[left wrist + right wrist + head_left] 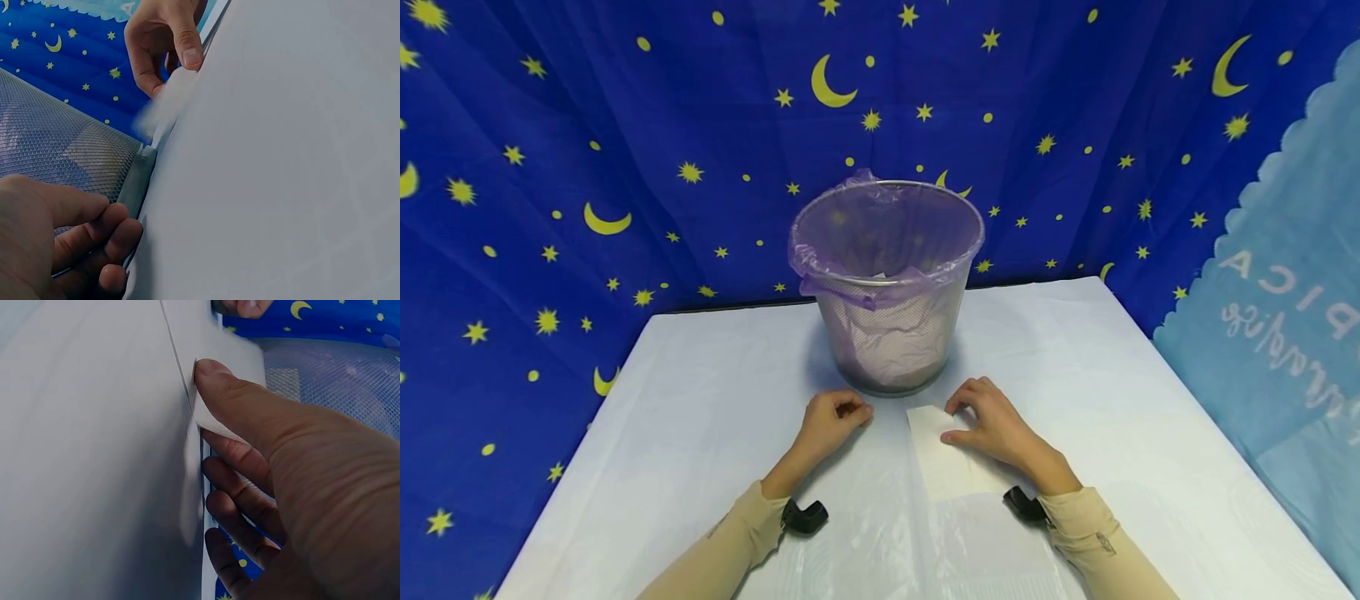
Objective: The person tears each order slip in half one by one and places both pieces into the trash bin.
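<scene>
My right hand (996,425) pinches a thin white sheet of paper (936,458) near its edge, between thumb and fingers. In the right wrist view a fold of the sheet (209,419) shows between thumb and index finger. The left hand (833,423) is beside the sheet, its fingers loosely bent and the thumb near the fingertips, with nothing visible in its grasp. Just beyond both hands a mesh wastebasket (898,333) stands upright, lined with a translucent purple bag (865,287) that folds over its rim. Part of the sheet is hidden under the right hand.
The basket stands on a table with a white cover (722,375). A dark blue curtain (715,100) with yellow moons and stars hangs behind, and a light blue cloth (1300,333) at the right. Black wrist mounts (805,518) sit at both sleeve cuffs.
</scene>
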Tool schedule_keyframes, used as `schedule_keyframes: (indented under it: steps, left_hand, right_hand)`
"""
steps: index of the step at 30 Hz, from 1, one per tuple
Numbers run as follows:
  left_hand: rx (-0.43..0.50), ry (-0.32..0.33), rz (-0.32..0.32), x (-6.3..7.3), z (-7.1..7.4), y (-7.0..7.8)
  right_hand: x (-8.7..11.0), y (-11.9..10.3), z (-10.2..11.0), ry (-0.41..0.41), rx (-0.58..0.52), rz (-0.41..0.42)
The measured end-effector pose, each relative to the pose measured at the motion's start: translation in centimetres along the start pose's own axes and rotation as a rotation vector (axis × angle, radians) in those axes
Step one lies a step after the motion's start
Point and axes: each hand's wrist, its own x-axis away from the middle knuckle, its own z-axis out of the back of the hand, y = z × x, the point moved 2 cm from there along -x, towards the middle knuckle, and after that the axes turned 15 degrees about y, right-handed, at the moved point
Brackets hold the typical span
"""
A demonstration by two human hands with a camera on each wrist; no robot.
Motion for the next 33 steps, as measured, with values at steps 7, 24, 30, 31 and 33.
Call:
schedule_keyframes:
  steps: [7, 24, 30, 31, 33]
  left_hand:
    - [0.007, -0.019, 0.002, 0.1, -0.2, 0.3]
    - [0.054, -0.09, 0.013, 1.0, -0.7, 1.3]
    - [0.124, -0.141, 0.018, 1.3, -0.9, 1.7]
    - [0.139, -0.153, 0.023, 1.3, -0.9, 1.7]
    - [0.166, -0.181, 0.035, 1.5, -1.1, 2.0]
  right_hand:
    - [0.0, 0.1, 0.0, 0.025, -0.04, 0.024]
    - [0.1, -0.7, -0.5, -0.023, -0.199, -0.04]
    - [0.1, -0.9, -0.6, -0.003, -0.241, -0.108]
    - [0.1, -0.9, -0.6, 0.004, -0.246, -0.122]
    - [0.1, -1.0, -0.6, 0.014, -0.266, -0.152]
